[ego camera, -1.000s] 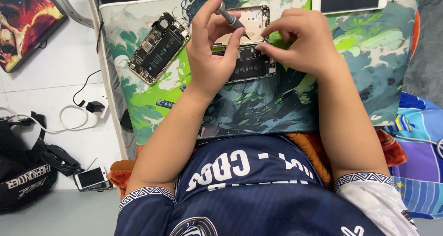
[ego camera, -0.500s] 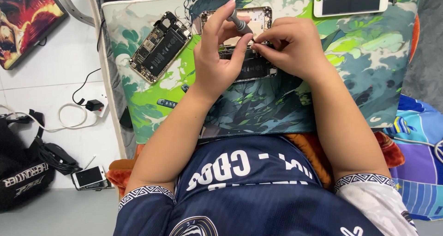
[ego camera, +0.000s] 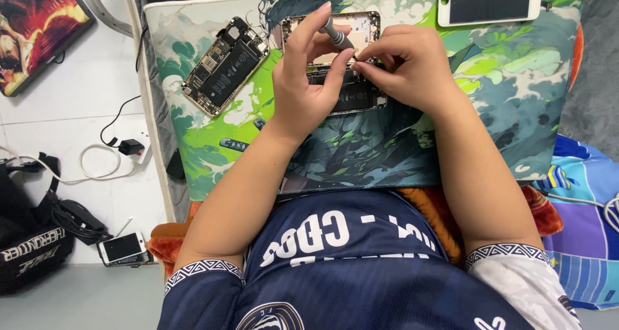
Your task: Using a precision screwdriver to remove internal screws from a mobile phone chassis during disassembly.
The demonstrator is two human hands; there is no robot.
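A large printed work mat [ego camera: 503, 110] in green, white and dark blue covers the person's lap board and carries all the phone parts. Near its top right edge lies a detached white phone screen [ego camera: 489, 1], face up and well apart from the hands. On the left of the mat lies a second opened phone [ego camera: 224, 65], turned diagonally with its black battery showing, also untouched.

At the top centre of the mat lies the opened phone body [ego camera: 351, 91] being worked on, gold-toned inside its upper half and mostly hidden under both hands. The left hand [ego camera: 303, 91] is closed around a small grey screwdriver [ego camera: 336, 36], forefinger stretched up over its cap, thumb and other fingers pinching the shaft. The right hand [ego camera: 412, 72] rests on the phone just beside it, fingertips pinched together at the screwdriver's lower end; whether they hold a screw cannot be told.

To do this well, I judge that the driver should stand square to the screw, the forefinger pressing lightly while the fingers turn, and the right hand should pin the phone flat so that the tip does not slip onto the board.
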